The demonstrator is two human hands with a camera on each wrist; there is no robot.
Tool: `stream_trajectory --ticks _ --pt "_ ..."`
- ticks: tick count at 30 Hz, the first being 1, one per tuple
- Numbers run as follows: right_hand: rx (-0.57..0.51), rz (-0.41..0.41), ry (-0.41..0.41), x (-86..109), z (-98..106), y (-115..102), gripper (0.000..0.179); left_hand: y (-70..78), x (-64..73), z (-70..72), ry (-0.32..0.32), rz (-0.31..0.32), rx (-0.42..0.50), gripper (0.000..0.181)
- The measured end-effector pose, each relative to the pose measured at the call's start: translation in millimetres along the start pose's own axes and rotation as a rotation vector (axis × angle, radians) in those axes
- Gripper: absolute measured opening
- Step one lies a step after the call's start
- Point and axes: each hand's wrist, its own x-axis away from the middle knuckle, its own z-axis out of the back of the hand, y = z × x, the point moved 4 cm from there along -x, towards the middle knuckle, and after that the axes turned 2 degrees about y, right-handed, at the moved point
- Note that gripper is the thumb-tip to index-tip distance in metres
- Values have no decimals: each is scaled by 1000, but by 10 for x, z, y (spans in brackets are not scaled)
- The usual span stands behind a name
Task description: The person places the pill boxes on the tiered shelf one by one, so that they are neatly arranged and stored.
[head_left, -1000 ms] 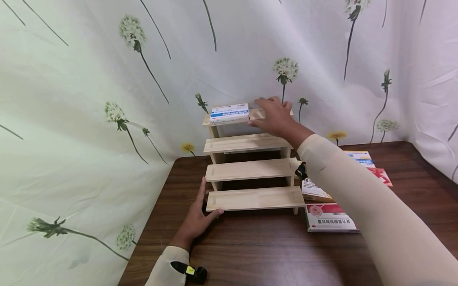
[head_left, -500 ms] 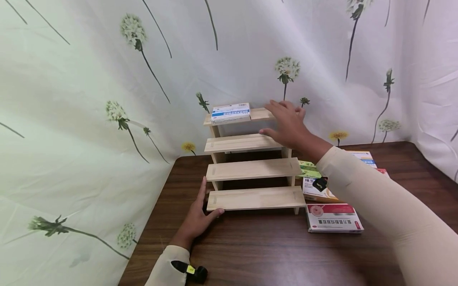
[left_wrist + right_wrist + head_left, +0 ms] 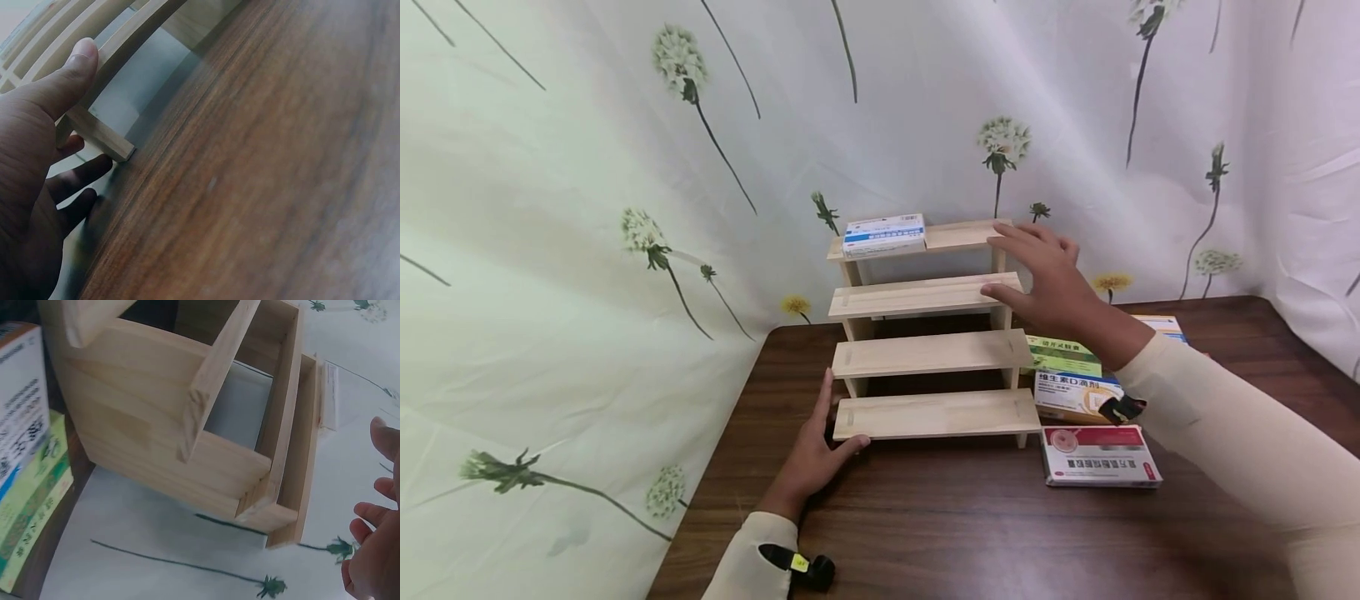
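Observation:
A pale wooden stepped display rack [image 3: 931, 353] stands on the table, with several shelves rising to the back. On the left of its top shelf lies a white-and-blue medicine box [image 3: 883, 237]. My left hand [image 3: 808, 458] holds the rack's lower left corner, thumb on the bottom shelf's front edge and fingers along its side. The left wrist view shows the thumb [image 3: 78, 65] on the shelf edge and fingers around the leg. Near the right ends of the upper shelves, my right hand [image 3: 1048, 275] hangs with fingers spread, holding nothing.
Right of the rack lie a green box [image 3: 1063, 357], a white-and-orange box [image 3: 1071, 393] and a red-and-white box [image 3: 1101, 457]. Another white-and-blue box [image 3: 1163, 327] lies behind, partly hidden by the right arm. A dandelion-print cloth [image 3: 865, 117] hangs behind the dark wooden table [image 3: 925, 517].
My right hand has moved right, away from the box on the top shelf, uncovering the right shelf ends and the green box. The left hand and rack have stayed in place.

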Motion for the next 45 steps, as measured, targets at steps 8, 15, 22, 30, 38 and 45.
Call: stream_trajectory --ticks 8,15,22,30,38,45 --pt "6 65 82 267 140 90 70 -20 -16 15 1 1 -5 122" --pt "-48 -30 43 520 179 176 72 -11 -24 16 -2 -3 -7 122" --pt "-70 -33 6 764 221 242 72 -14 -15 6 -7 -3 -9 122" --pt "-57 -144 -23 1055 346 398 71 12 -8 14 2 -28 -23 122" --pt "-78 -275 -87 1289 394 637 63 15 5 13 6 -39 -38 122" --pt "-93 -214 -87 1449 409 770 62 1 -1 10 8 -25 -34 122"
